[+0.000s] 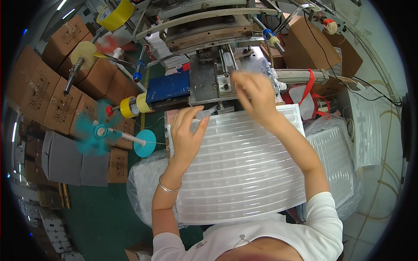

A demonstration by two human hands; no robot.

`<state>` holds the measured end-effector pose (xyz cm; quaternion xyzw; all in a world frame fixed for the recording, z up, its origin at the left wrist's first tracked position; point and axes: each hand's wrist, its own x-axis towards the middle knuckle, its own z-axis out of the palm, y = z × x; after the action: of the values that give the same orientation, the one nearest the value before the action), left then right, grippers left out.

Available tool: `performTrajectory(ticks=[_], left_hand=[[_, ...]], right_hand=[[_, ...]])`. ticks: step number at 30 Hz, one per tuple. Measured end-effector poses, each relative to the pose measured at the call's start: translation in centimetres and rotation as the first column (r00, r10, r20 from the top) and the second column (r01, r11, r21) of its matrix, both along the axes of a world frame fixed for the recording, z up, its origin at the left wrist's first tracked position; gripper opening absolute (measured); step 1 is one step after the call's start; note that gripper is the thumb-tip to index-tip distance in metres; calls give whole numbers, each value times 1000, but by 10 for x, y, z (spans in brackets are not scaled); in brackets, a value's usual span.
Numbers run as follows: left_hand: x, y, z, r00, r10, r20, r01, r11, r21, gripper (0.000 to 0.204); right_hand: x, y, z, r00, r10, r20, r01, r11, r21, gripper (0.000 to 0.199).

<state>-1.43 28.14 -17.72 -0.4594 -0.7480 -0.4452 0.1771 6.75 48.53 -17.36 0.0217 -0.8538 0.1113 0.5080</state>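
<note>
My left hand is closed, with a small translucent plastic tube between thumb and fingers, above the far left corner of a white ribbed plastic tray. My right hand hovers at the front of the machine, beside its metal fixture. Motion smears its curled fingers, so what they hold, if anything, cannot be made out. Another clear tube-like piece lies between the fixture's two rods. The wide tray reaches from the machine's front edge almost to my body.
A blue plate and yellow tape rolls sit left of the fixture. A turquoise fan, its blades blurred, stands further left before stacked cartons. More ribbed trays in plastic wrap lie at right, near a red-handled bag.
</note>
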Motion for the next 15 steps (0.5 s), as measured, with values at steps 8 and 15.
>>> performTrajectory(ticks=[8, 15], left_hand=[[15, -23, -3, 913, -126, 388, 85, 989, 120, 11], [24, -34, 0, 931, -97, 351, 94, 995, 25, 13]], right_hand=[[25, -9, -89, 874, -120, 470, -63, 933, 354, 30], [46, -49, -8, 868, 275, 415, -225, 960, -166, 17]])
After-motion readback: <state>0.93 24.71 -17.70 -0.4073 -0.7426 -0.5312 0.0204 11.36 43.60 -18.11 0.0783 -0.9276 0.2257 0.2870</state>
